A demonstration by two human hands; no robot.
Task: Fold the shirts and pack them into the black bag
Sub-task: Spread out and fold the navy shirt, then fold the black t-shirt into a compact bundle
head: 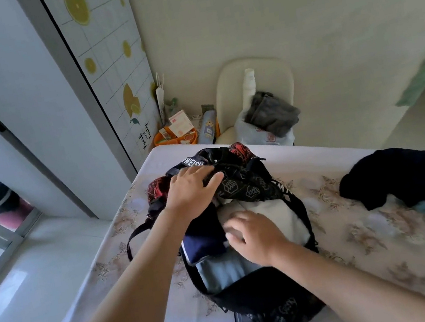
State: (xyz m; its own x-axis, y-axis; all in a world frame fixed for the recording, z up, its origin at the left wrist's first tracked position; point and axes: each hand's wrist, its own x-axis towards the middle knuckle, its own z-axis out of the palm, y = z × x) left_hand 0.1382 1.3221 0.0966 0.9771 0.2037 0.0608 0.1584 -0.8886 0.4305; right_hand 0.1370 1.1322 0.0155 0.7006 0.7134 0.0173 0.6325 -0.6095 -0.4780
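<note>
The black bag [260, 294], a backpack with white print and red patches, lies open on the table in the middle of the view. Folded shirts fill its opening: a white one [277, 212], a navy one [204, 236] and a light blue one [224, 269]. My left hand [191, 190] grips the bag's upper flap at the far side of the opening. My right hand [252, 234] presses down on the white shirt with spread fingers. A dark navy shirt [410, 179] lies unfolded on the table at the right.
The table [393, 256] has a floral cloth and its left edge runs beside a glass door. Behind it stand a cream chair [256, 79] with a plastic bag and grey cloth, and an orange tray [173, 136] of small items.
</note>
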